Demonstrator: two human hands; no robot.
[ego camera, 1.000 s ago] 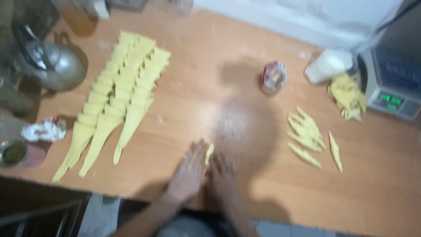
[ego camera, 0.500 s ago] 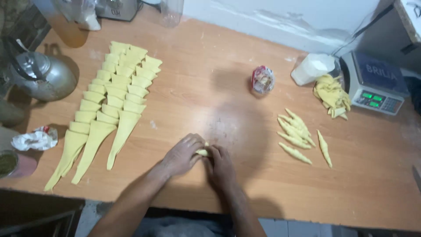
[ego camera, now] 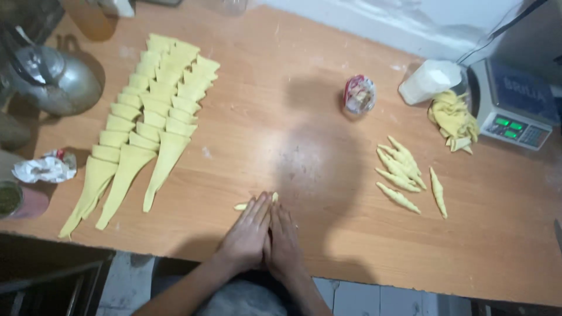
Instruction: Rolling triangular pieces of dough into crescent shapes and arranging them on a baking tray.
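My left hand [ego camera: 247, 233] and my right hand [ego camera: 284, 240] lie flat, side by side, on the wooden table [ego camera: 304, 146] near its front edge. They press down on a piece of yellow dough [ego camera: 241, 206] whose ends poke out past the fingertips. Overlapping rows of long yellow dough triangles [ego camera: 146, 123] cover the left of the table. Several rolled, pointed dough pieces [ego camera: 404, 175] lie to the right of my hands.
A metal kettle [ego camera: 50, 82] stands at the far left, with crumpled paper [ego camera: 44, 168] and a small jar [ego camera: 14, 199] below it. A wrapped lump [ego camera: 358, 95], a white container [ego camera: 429, 82], dough scraps [ego camera: 453, 120] and a digital scale [ego camera: 515, 108] sit at the back right.
My hands have gone from cupped fingers around the dough to flat palms with fingers stretched forward over it. The view has shifted slightly.
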